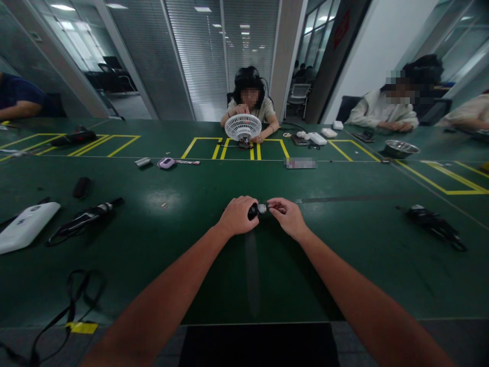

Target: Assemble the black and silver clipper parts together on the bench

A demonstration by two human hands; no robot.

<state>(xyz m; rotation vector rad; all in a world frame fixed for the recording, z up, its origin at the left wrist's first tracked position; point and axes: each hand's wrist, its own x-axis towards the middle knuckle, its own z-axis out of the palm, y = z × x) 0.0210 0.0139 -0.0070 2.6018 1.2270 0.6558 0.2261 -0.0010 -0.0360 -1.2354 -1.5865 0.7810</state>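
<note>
Both my arms reach out over the green table (pixel 244 275). My left hand (pixel 237 216) is closed round a small black cylinder-shaped object (pixel 253 210) with a silver end. My right hand (pixel 287 216) pinches that silver end from the right with its fingertips. The object is held just above the tabletop, mostly covered by my fingers, and I cannot make out what it is.
A white device (pixel 26 224) and black cabled tool (pixel 82 220) lie at left, a black strap (pixel 69 300) near the front edge, another black tool (pixel 433 224) at right. Across the table a person handles a white fan (pixel 243 127); a metal bowl (pixel 399 149) stands far right.
</note>
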